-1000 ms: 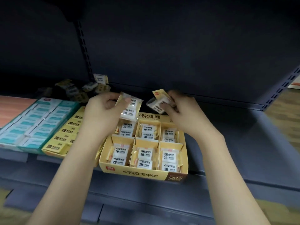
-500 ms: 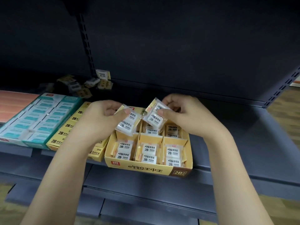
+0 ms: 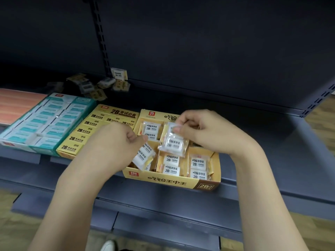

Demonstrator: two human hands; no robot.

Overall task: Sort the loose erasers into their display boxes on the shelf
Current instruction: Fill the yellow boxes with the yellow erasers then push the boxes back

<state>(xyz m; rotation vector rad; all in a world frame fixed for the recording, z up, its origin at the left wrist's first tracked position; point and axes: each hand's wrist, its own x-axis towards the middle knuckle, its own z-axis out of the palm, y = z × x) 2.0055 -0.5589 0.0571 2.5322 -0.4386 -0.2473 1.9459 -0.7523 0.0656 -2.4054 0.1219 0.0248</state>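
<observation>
Your left hand (image 3: 116,142) is pinching a wrapped eraser (image 3: 144,156) over the yellow display box (image 3: 181,182) while your right hand (image 3: 204,131) is pinching another packet (image 3: 173,142) above it, risking slips from slick wrappers.

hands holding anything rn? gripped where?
Both. Left hand pinches a wrapped eraser pack by its upper end; right hand pinches another pack by its top edge.

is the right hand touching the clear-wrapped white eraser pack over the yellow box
Touching. The head view shows the right hand pinching the top edge of the clear-wrapped white eraser pack above the yellow cardboard display box.
</observation>
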